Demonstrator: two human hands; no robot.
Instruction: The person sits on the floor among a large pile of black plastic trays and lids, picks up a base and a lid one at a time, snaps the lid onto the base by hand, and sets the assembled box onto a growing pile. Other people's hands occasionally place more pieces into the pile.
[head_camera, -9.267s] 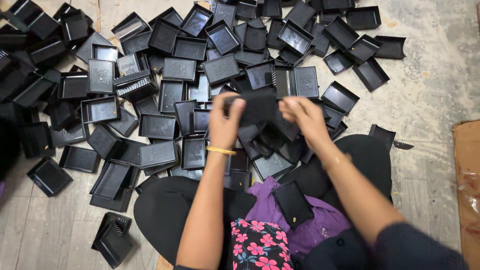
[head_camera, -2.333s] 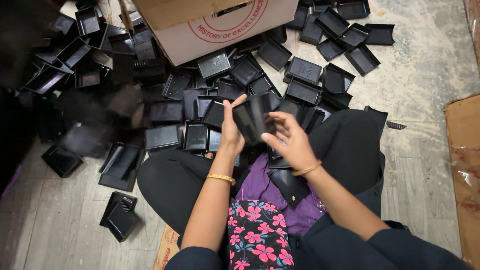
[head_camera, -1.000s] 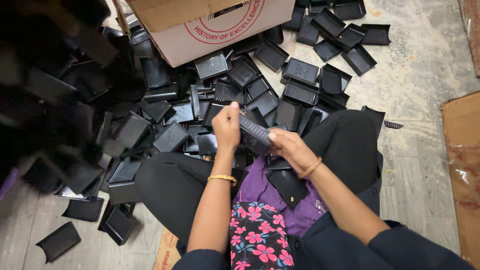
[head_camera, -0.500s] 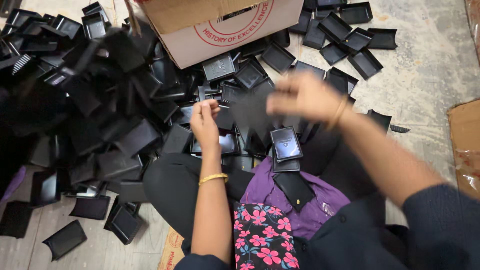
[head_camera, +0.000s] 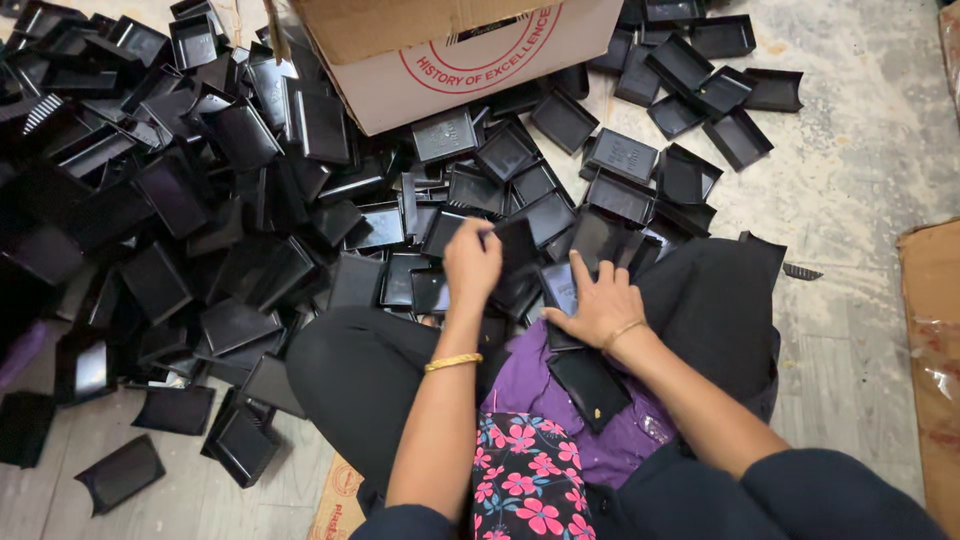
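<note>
The left hand (head_camera: 470, 262) pinches a black tray (head_camera: 517, 247) above the lap; the right hand (head_camera: 600, 305) lies flat, fingers spread, on a tray stack (head_camera: 560, 290) (box (head_camera: 470, 55) beyond).

A seated worker wears black trousers (head_camera: 360, 370), a purple top (head_camera: 600, 440) over a pink-flowered black fabric (head_camera: 525, 480), dark navy sleeves (head_camera: 800, 500), and thin gold bangles (head_camera: 453, 362) on both wrists.

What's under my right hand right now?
The right hand rests flat on black plastic trays stacked on the lap. How many lie beneath is hidden by the palm.
</note>
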